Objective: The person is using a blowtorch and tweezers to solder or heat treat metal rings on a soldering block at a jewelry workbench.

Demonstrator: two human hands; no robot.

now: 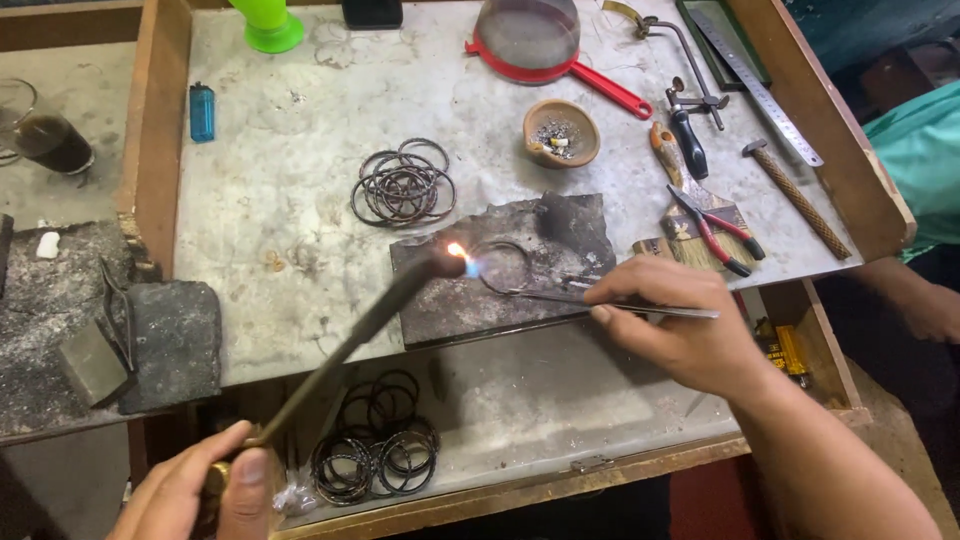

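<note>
At centre of the grey metal-topped worktop (pixel 280 200), on a dark charred soldering slab (pixel 470 300), lies a thin round wire bangle (pixel 503 267), flat, its ring plane level with the slab. Left hand (pixel 205 490) has its fingers wrapped closed around the brass base of a long dark torch pipe (pixel 350 345); the pipe's long axis runs from lower left up to upper right, nozzle pointing at the bangle's left rim, small orange-blue flame (pixel 458 252) right at that rim. Right hand (pixel 680 325) pinches slim steel tweezers (pixel 600 300), fingers closed on the shaft; the tweezers' long axis is near horizontal, tips pointing left and reaching the bangle's lower edge, touching or just beside it, hard to tell. Step in hand looks like heating a joint on the bangle while steadying it. Next move likely calls for keeping the flame on one spot and the tweezer tips steady. Stack of dark twisted wire bangles (pixel 403 187) sits farther back on the worktop, more dark bangles (pixel 375 450) in the open drawer below. Red-handled pliers (pixel 715 230) lie to the right, well apart.
</note>
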